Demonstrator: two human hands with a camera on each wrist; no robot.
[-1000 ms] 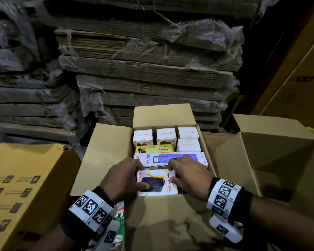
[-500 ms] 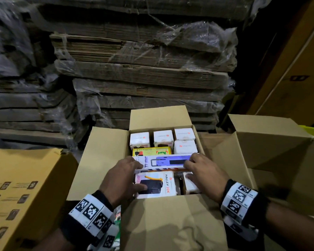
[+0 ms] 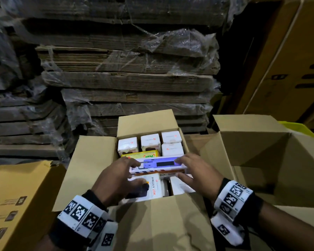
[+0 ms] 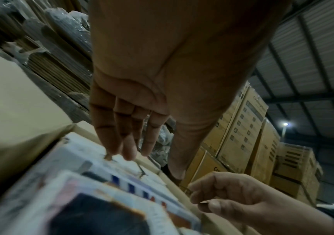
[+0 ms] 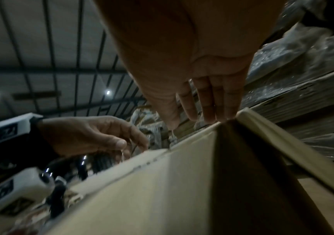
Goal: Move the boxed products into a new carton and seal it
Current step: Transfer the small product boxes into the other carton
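An open brown carton (image 3: 91,169) stands in front of me, packed with boxed products. At its back are small white boxes (image 3: 150,142), then a yellow box (image 3: 143,155). Across the middle lies a long white and purple box (image 3: 159,164), tipped so that its striped front side shows. My left hand (image 3: 138,172) grips its left end, fingers on top and thumb on the near side. My right hand (image 3: 178,168) grips the right end the same way. Below it sit a "HALLEY 20K" box (image 3: 152,187) and a plain white box (image 3: 179,185). The left wrist view shows my left fingers (image 4: 126,143) reaching the blurred box's far edge.
A second open carton (image 3: 252,142) stands to the right, touching the first. A closed yellow-brown carton (image 3: 16,196) stands at the left. Plastic-wrapped stacks of flat cardboard (image 3: 125,78) rise close behind. Tall printed cartons (image 3: 288,60) stand at the far right.
Both hands left the "HALLEY 20K" box and moved out to the ends of the long box. That box has since tipped up, showing its striped side.
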